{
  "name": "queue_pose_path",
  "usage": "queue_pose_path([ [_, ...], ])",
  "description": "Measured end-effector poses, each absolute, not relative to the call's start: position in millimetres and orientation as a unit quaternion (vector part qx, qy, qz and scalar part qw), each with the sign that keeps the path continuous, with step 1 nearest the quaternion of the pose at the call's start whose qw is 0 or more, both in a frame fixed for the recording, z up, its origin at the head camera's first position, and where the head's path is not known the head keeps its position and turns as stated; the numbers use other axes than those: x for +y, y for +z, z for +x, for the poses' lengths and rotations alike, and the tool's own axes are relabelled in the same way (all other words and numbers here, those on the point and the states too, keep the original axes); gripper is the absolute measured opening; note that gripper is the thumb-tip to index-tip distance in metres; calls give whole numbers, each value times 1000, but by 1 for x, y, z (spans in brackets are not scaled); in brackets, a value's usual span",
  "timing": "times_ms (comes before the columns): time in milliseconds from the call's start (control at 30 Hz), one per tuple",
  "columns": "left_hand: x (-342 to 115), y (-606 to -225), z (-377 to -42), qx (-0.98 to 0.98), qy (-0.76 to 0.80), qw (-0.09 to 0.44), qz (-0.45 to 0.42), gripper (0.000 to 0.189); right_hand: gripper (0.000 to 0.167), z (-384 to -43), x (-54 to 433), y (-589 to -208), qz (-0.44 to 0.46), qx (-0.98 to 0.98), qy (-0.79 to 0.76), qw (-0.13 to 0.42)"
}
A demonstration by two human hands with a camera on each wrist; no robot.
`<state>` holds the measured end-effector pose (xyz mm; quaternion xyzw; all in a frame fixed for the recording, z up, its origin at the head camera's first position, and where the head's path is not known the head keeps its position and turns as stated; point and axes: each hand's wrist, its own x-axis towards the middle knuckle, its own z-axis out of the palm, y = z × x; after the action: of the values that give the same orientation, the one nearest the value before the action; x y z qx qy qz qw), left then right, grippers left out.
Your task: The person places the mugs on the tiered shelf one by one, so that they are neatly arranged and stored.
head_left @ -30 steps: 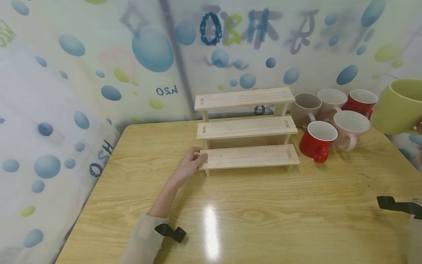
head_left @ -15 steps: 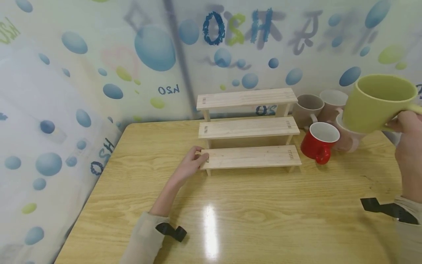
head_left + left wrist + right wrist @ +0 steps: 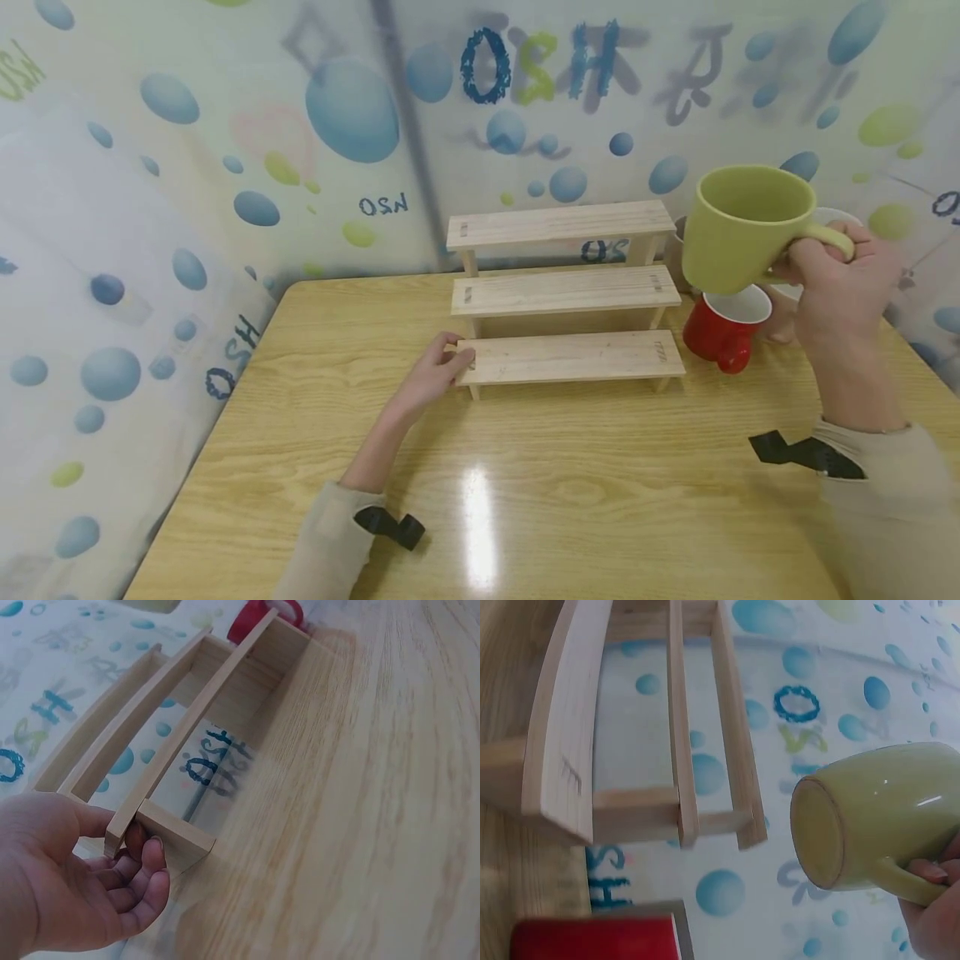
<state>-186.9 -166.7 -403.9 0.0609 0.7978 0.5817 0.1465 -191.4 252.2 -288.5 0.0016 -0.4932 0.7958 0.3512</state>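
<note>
My left hand (image 3: pixel 433 367) pinches the left end of the lowest shelf of a three-tier wooden rack (image 3: pixel 570 357); in the left wrist view the thumb lies over the board and the fingers (image 3: pixel 154 855) curl beneath it. A yellow-green mug (image 3: pixel 738 229) is held up in the air by its handle in my right hand (image 3: pixel 847 283), to the right of the rack's top shelf. The mug's plain base (image 3: pixel 817 832) faces the right wrist camera. All three shelves are bare.
A red mug (image 3: pixel 708 329) with a white inside stands just right of the rack, partly covered by the lifted mug. Behind it, paler mugs (image 3: pixel 780 325) are mostly hidden by my right hand. A patterned sheet (image 3: pixel 337 167) hangs behind the wooden table (image 3: pixel 600 483).
My right hand has come in from the right edge, carrying the yellow-green mug leftward toward the rack and over the other mugs. The left hand keeps its hold on the shelf.
</note>
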Motion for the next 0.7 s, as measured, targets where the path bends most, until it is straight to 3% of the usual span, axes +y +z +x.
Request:
queue_pose_path([
  [233, -167, -403, -186, 798, 581, 149, 59, 46, 29, -200, 221, -284, 11, -536, 791, 293],
  [700, -167, -404, -188, 782, 602, 153, 57, 41, 27, -230, 166, -275, 50, -595, 767, 235],
])
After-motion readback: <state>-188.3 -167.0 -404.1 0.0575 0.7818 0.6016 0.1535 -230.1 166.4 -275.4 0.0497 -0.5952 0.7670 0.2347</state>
